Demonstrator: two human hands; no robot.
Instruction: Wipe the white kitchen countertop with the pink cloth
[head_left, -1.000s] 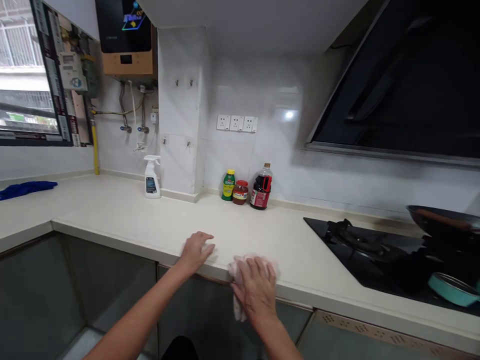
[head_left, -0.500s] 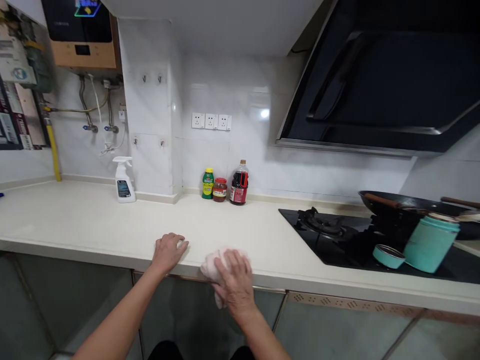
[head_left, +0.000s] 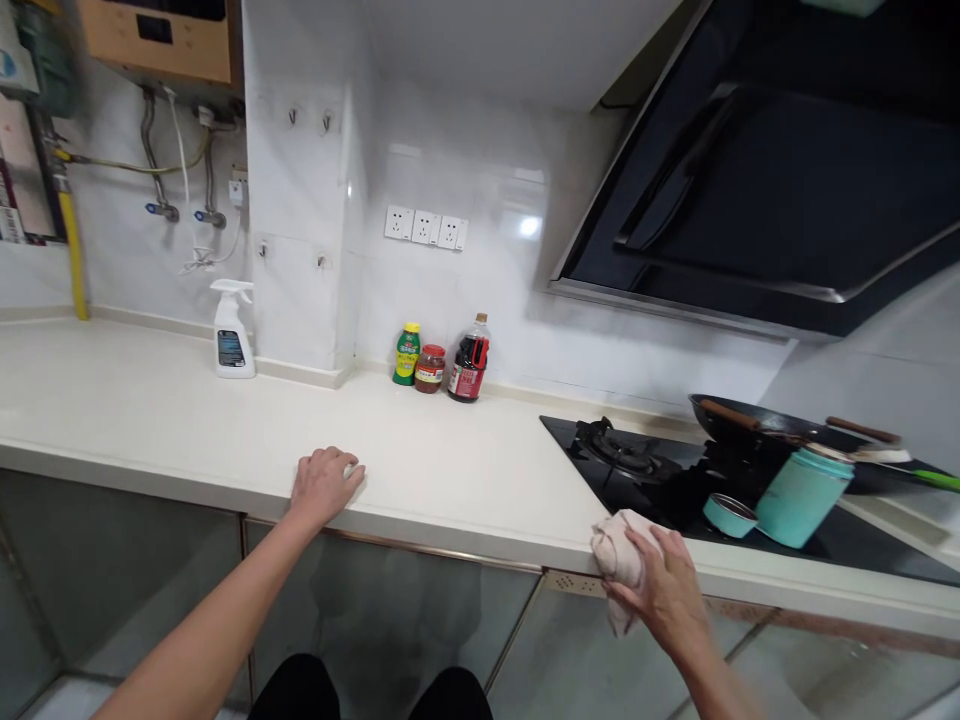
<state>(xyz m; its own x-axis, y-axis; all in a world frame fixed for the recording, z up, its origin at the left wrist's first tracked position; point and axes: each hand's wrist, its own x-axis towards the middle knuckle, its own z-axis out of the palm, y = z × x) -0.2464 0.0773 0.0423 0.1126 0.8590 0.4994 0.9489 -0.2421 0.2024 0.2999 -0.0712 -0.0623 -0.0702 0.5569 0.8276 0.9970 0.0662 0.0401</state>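
Note:
My right hand [head_left: 667, 585] is closed around a crumpled pale pink cloth [head_left: 622, 550]. The cloth presses on the front edge of the white countertop [head_left: 465, 470], beside the near left side of the black gas stove [head_left: 645, 495], and part of it hangs over the edge. My left hand [head_left: 324, 485] rests on the counter near its front edge, thumb apart from the fingers, with nothing held.
A turquoise flask [head_left: 806, 497] and its cup lid [head_left: 730, 515] stand on the stove, before a wok [head_left: 795, 425]. Along the wall are a green bottle [head_left: 406, 355], a red-lidded jar [head_left: 430, 370], a dark sauce bottle [head_left: 469, 362] and a white spray bottle [head_left: 232, 335].
My right hand has slid the cloth rightward along the counter's front edge to beside the stove. My left hand stays on the counter. The view has tilted and shifted right.

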